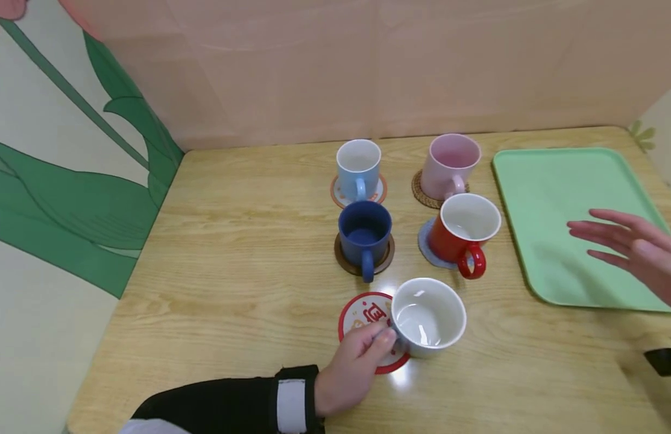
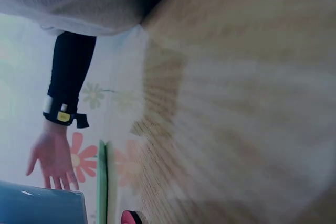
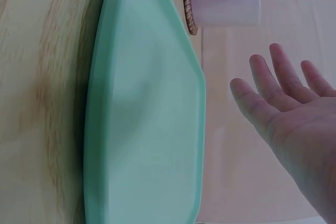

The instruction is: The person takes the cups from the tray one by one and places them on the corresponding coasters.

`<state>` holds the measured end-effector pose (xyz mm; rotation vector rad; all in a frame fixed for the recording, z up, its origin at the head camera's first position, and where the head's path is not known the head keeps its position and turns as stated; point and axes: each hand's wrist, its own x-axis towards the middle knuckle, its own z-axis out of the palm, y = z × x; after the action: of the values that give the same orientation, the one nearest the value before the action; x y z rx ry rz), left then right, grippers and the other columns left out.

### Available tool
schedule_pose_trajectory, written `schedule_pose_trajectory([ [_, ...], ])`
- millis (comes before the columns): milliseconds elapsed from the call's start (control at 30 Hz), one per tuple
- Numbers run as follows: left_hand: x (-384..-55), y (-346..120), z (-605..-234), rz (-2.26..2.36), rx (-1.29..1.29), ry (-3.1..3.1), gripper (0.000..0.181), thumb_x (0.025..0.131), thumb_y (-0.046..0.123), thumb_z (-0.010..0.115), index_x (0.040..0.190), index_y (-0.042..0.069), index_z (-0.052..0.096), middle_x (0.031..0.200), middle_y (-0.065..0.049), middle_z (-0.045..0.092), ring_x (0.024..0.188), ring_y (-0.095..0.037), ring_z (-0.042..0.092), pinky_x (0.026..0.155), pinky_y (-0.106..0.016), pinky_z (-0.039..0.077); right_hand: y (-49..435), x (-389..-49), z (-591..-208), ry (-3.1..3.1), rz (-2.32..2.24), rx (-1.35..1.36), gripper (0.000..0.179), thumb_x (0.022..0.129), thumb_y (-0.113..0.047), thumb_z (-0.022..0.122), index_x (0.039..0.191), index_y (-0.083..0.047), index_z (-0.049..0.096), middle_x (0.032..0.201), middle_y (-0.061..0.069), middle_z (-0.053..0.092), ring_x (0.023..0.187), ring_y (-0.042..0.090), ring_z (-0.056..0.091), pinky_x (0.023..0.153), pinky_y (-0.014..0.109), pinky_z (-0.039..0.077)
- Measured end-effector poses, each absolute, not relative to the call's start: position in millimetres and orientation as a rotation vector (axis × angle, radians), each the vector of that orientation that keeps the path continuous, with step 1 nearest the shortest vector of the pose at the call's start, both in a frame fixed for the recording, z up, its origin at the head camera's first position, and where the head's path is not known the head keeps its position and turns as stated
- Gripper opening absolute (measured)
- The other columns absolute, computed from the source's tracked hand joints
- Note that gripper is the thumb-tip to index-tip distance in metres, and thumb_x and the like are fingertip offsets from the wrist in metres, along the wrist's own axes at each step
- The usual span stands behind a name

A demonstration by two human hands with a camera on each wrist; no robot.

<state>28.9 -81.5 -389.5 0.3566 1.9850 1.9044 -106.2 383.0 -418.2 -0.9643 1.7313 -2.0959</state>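
My left hand (image 1: 350, 369) pinches the handle of a mug (image 1: 428, 316) with a white inside and a grey-blue outside. That mug overlaps the right side of a round, red-rimmed coaster (image 1: 348, 316); whether it touches the table cannot be told. Its blue wall (image 2: 42, 205) shows at the lower left of the left wrist view. Over the right part of a green tray (image 1: 557, 181) hangs my right hand (image 1: 636, 250), fingers extended and holding nothing. The right wrist view also shows this right hand (image 3: 294, 103), palm visible, above the tray.
Beyond the held mug, a dark blue mug (image 1: 365, 232), a light blue mug (image 1: 358, 169), a red mug (image 1: 449, 241) and a pink mug (image 1: 441, 172) each stand on a coaster. A black object (image 1: 663, 361) shows at the right edge. A wall (image 1: 368, 72) rises behind the table.
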Motion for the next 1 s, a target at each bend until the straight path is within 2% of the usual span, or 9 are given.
schedule_pose_trajectory([
  [167,37.8,-94.9,-383.4,1.949,0.251,1.958,0.035,0.107,0.010,0.045,0.075,-0.004,0.043,0.072,0.001,0.038,0.069,-0.005,0.039,0.064,-0.019,0.031,384.0,-106.2,-416.4,1.759,-2.089,-0.935,0.051,0.104,0.008,0.012,0.154,0.017,0.007,0.157,0.018,0.042,0.143,0.019,0.042,0.105,0.020,0.042],
  [500,55.6,-105.7,-380.4,1.986,0.126,1.979,0.033,0.107,0.008,0.042,0.077,-0.005,0.040,0.070,0.001,0.035,0.066,-0.004,0.037,0.061,-0.019,0.030,374.5,-110.3,-415.4,1.429,-2.183,-1.113,0.050,0.104,0.008,0.009,0.152,0.020,0.002,0.157,0.028,0.035,0.147,0.029,0.036,0.112,0.027,0.039],
  [733,62.4,-107.7,-381.9,1.979,0.060,1.946,0.030,0.109,0.010,0.040,0.087,-0.008,0.047,0.076,0.001,0.039,0.070,-0.004,0.039,0.064,-0.019,0.033,382.3,-105.0,-417.4,1.744,-2.114,-0.929,0.051,0.104,0.006,0.012,0.154,0.016,0.007,0.156,0.017,0.043,0.142,0.019,0.043,0.105,0.020,0.042],
  [867,68.1,-106.3,-384.4,2.008,0.067,1.948,0.031,0.109,0.011,0.042,0.091,-0.012,0.053,0.072,-0.015,0.047,0.073,-0.004,0.047,0.069,-0.018,0.038,382.6,-106.3,-421.4,1.667,-2.136,-0.978,0.051,0.104,0.008,0.010,0.154,0.017,0.005,0.157,0.021,0.040,0.144,0.022,0.040,0.107,0.022,0.041],
  [1000,75.3,-106.6,-389.3,2.038,0.094,1.908,0.031,0.108,0.011,0.045,0.097,-0.015,0.059,0.077,-0.034,0.060,0.078,-0.010,0.064,0.078,-0.019,0.045,382.0,-108.0,-424.4,1.594,-2.156,-1.022,0.051,0.103,0.008,0.009,0.153,0.019,0.003,0.157,0.024,0.038,0.145,0.024,0.039,0.109,0.023,0.040],
])
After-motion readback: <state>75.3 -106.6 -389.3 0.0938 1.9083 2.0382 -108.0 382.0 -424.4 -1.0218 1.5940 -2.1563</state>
